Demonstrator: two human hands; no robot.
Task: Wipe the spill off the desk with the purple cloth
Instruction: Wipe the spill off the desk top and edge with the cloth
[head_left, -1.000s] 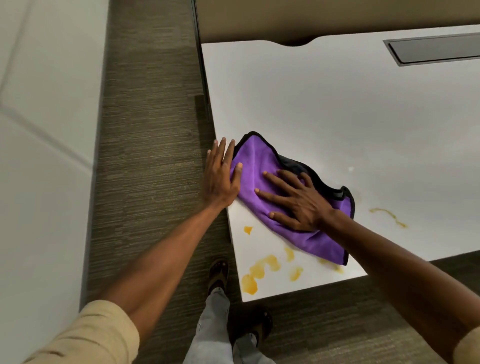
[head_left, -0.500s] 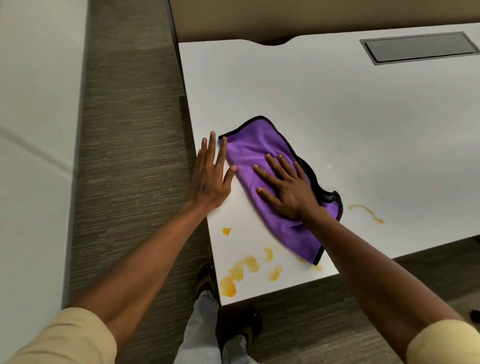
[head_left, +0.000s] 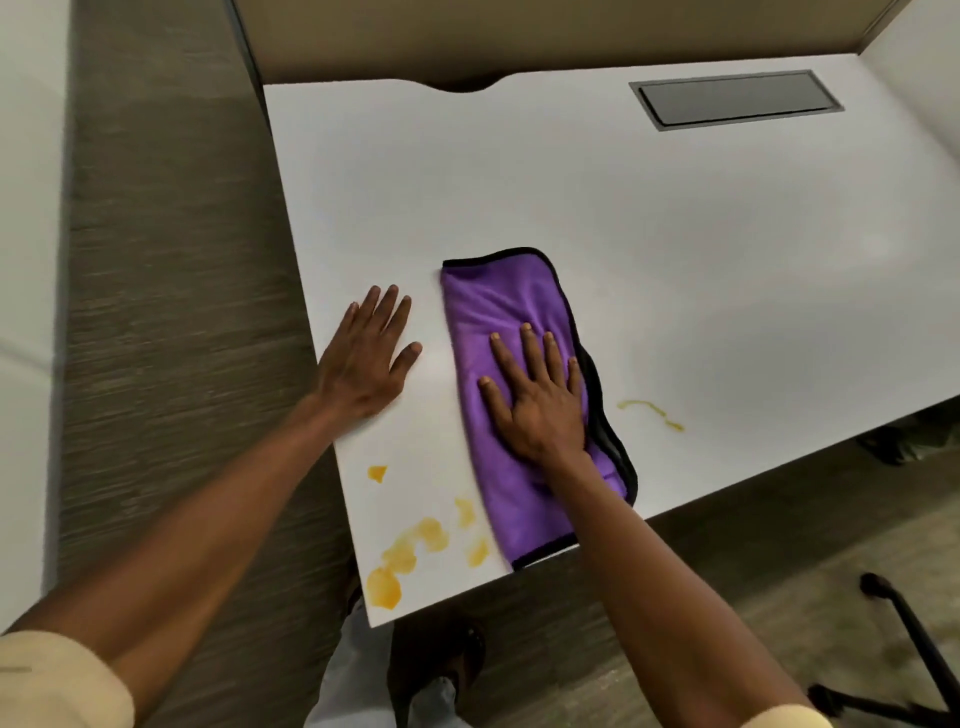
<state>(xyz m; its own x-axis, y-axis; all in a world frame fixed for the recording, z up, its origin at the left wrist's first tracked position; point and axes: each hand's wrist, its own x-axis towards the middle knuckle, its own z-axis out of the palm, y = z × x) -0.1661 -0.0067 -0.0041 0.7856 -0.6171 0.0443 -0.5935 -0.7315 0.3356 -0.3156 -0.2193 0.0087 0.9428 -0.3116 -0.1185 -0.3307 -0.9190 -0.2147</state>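
A purple cloth with a black hem lies folded on the white desk, near its front left corner. My right hand presses flat on the cloth's middle, fingers spread. My left hand rests flat on the bare desk just left of the cloth, at the desk's left edge, not touching it. Several orange-yellow spill blobs sit at the front corner, left of the cloth's near end. A thin yellow streak lies to the right of the cloth.
A grey recessed cable hatch sits at the desk's back right. A beige partition stands behind the desk. Carpet runs along the left. A black chair base is at the lower right, and my foot is under the corner.
My right hand has slid the cloth to the right, away from the desk's left edge. A gap has opened between my left hand and the cloth. The view has shifted left.
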